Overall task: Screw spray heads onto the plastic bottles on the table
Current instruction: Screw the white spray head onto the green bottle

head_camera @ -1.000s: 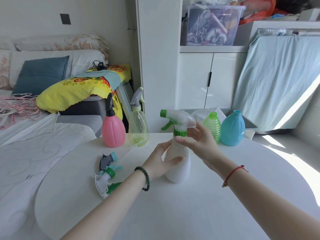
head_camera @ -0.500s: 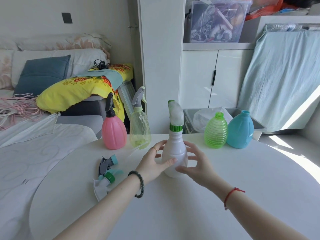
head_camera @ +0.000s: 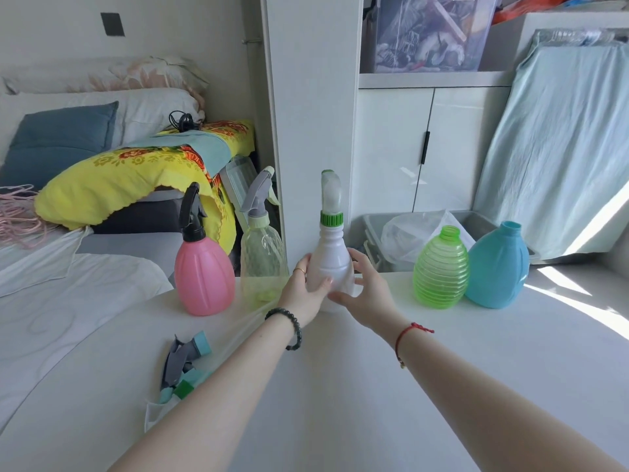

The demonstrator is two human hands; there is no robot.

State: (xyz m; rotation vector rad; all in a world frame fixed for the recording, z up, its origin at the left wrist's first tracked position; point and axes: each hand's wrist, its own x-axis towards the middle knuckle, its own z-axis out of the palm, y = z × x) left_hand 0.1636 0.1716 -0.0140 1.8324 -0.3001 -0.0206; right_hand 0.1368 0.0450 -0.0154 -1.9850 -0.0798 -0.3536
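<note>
Both hands, the left hand (head_camera: 301,289) and right hand (head_camera: 366,294), are cupping the white bottle (head_camera: 329,264), each grip closed on its body, as it is standing on the worktop (head_camera: 374,386) between the clear bottle (head_camera: 262,257) and the green bottle (head_camera: 440,269). Three bottles, counting the pink bottle (head_camera: 203,274), are wearing spray heads; the green bottle and the blue bottle (head_camera: 498,267) beyond it are waiting, with loose spray heads (head_camera: 185,366) lying nearer the camera. Compared with half a second ago, the white bottle is sitting further back, beside the clear bottle.

Bright daylight enters from the right, laying hard sunlit patches on the surface (head_camera: 561,318). Wide-angle distortion bends the edges; focus is sharp, shadows soft.
</note>
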